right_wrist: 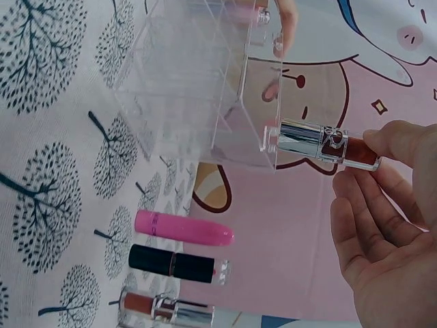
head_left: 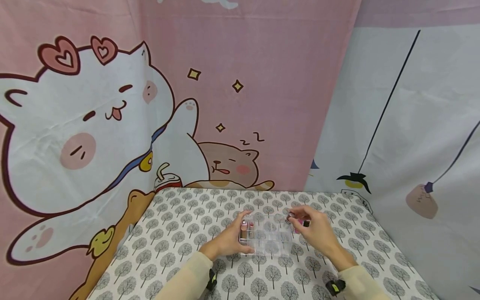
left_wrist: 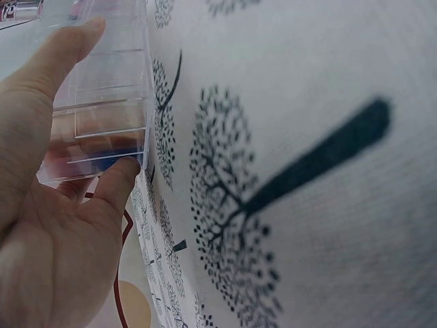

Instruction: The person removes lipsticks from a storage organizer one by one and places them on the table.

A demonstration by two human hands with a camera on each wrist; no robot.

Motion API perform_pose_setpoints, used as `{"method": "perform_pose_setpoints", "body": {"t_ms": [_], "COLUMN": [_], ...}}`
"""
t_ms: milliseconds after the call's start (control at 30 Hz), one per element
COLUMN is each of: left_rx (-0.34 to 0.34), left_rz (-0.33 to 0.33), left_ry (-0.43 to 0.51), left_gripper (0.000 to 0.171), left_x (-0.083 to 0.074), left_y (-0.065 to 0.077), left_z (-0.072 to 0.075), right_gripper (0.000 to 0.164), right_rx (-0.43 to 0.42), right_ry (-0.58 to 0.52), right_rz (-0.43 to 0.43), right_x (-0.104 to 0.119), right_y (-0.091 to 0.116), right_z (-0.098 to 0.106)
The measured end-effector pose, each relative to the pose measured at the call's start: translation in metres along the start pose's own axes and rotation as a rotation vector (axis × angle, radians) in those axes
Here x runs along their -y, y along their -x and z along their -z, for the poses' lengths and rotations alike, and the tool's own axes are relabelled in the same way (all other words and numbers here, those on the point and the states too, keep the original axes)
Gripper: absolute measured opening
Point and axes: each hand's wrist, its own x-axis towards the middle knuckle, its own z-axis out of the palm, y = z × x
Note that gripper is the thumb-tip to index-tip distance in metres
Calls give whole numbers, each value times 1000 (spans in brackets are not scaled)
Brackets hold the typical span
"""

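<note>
My left hand (head_left: pixel 226 239) grips the left end of a clear plastic organizer (head_left: pixel 272 248), thumb along the near side and fingers at the far side. The organizer's divided compartments show in the left wrist view. Small cosmetic tubes (head_left: pixel 244 231) stand in its left compartments, near that hand. In the right wrist view, my right hand (right_wrist: pixel 389 219) pinches a lip gloss (right_wrist: pixel 328 145) between thumb and fingers. This lip gloss has a shiny silver cap and a reddish-brown tube. Its cap end is right at the organizer's rim, by the right-hand corner.
Beside the organizer's right end are a bright pink tube (right_wrist: pixel 184 227), a black lipstick (right_wrist: pixel 171 263) with a clear end, and another silver-capped lip gloss (right_wrist: pixel 167 309). The tree-print tablecloth (head_left: pixel 240 283) covers the table, which meets a cartoon-print curtain (head_left: pixel 262 83) behind.
</note>
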Motion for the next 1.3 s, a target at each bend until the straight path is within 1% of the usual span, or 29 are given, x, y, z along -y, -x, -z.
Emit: {"method": "perform_pose_setpoints", "body": {"t_ms": [200,267,467,700,933,1133,1300], "left_rx": [3,1,-1,-6,-2,-3,-4], "left_rz": [-17,-24,-18,-24,-3,-4,-18], "left_ry": [11,9,5,6,8,-3,-5], "left_gripper": [138,137,137,138,138,140,138], "left_x": [-2,-2,-3,-2,1,0,-1], "left_y": [2,2,2,1,0,1,2], "left_z": [1,1,2,1,-1,0,1], "right_gripper": [28,28,27,28,29,28,25], "right_rx": [-23,-22,-2,-12,14,24,58], "right_ry": [31,23,0,31,39,44,32], "right_rz": [18,3,-50,-71,-123,-133,-179], "right_x": [-9,-11,-18,-27,-35,-45,-53], "right_y": [3,4,7,11,17,21,25], "right_z": [3,5,10,13,14,13,13]}}
